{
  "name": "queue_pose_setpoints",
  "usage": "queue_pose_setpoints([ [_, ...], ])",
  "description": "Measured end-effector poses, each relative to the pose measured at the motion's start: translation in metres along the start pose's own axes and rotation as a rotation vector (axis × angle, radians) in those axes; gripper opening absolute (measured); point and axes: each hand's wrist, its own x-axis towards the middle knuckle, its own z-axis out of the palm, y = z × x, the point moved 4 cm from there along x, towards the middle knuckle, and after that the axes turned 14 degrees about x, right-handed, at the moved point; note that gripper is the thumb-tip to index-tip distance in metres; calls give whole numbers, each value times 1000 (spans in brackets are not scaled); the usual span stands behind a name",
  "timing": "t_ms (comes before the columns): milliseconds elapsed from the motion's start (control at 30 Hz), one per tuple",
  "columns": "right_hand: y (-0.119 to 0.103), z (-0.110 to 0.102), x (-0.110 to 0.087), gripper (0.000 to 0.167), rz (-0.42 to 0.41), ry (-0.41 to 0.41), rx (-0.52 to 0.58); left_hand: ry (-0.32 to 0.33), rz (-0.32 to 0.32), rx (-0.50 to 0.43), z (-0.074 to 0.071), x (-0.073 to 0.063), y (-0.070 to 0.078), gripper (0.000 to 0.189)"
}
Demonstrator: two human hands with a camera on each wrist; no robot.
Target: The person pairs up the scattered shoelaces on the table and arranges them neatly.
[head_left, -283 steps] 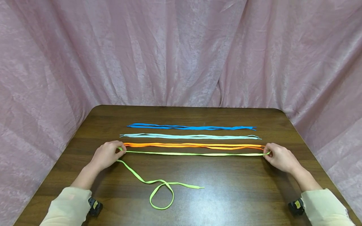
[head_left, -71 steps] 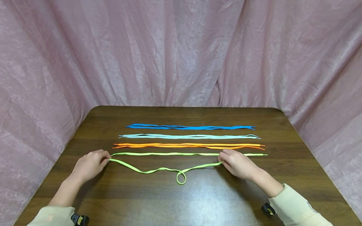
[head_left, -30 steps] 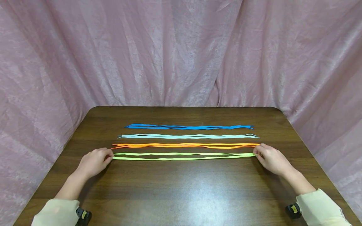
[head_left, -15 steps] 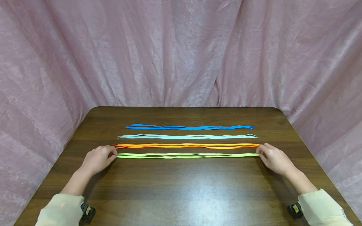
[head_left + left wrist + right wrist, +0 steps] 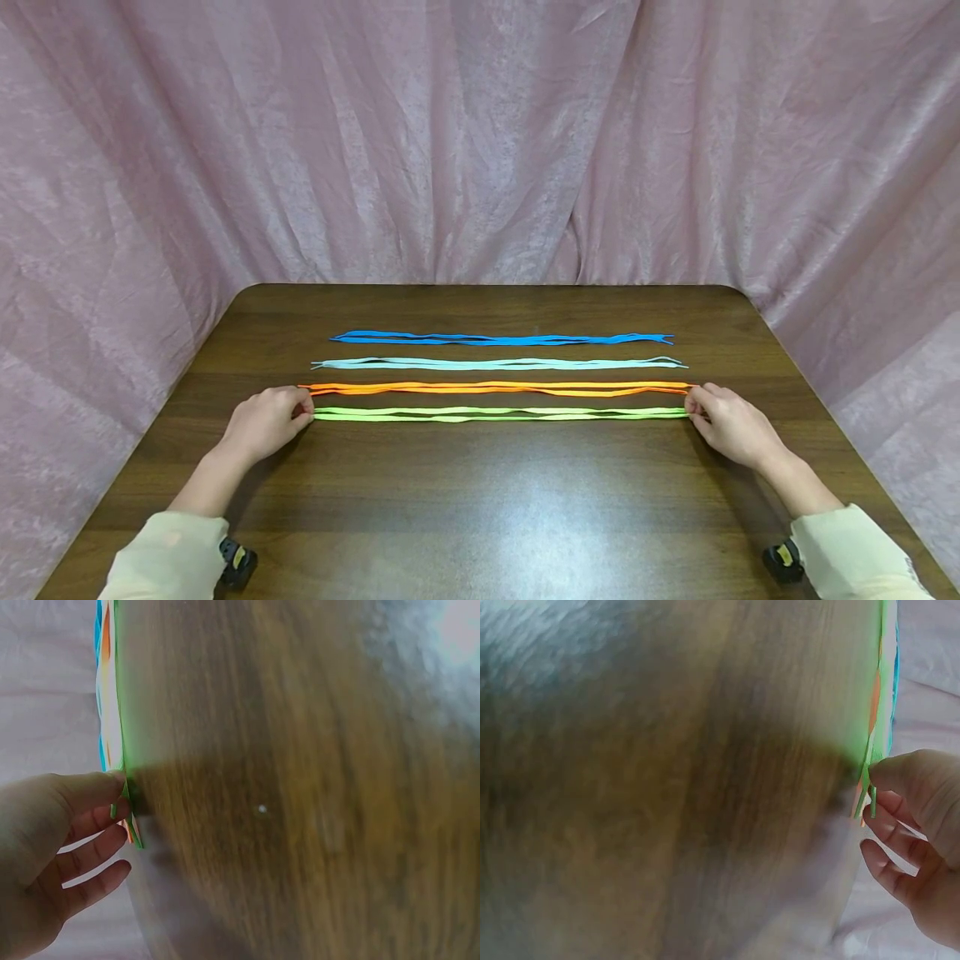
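A lime-green shoelace (image 5: 495,413) stretches across the table in near-parallel strands, the closest of the rows. At its left end my left hand (image 5: 266,423) pinches it between thumb and finger. My right hand (image 5: 735,427) pinches the right end in the same way. Green tips poke out past the thumb (image 5: 97,787) in the left wrist view, and past the thumb (image 5: 904,771) in the right wrist view. Just behind lies an orange shoelace (image 5: 480,387), its ends close to both hands. Farther back are a pale aqua shoelace (image 5: 495,364) and a blue shoelace (image 5: 495,339).
The brown wooden table (image 5: 480,492) has rounded far corners and a bright glare spot near the front. Pink velvety curtains (image 5: 450,142) hang behind and on both sides. Each wrist carries a small black camera, one of them the left wrist camera (image 5: 238,562).
Earlier the green shoelace's near strand was looped loosely; my right hand carried its free end right. Now both strands lie together. In the last second my left hand shifted slightly right and up.
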Motion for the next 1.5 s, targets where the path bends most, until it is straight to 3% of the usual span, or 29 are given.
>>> queue_pose_setpoints([
  [500,2,2,-1,28,-34,27,-20,3,-7,-7,0,-1,1,16],
  [800,3,1,1,28,0,22,-33,30,-26,7,-5,1,0,11],
  [1067,3,3,3,30,-19,27,-17,16,-27,9,-2,2,-1,13],
  [1500,2,0,1,29,32,-42,-7,28,-13,11,-3,-6,1,13],
])
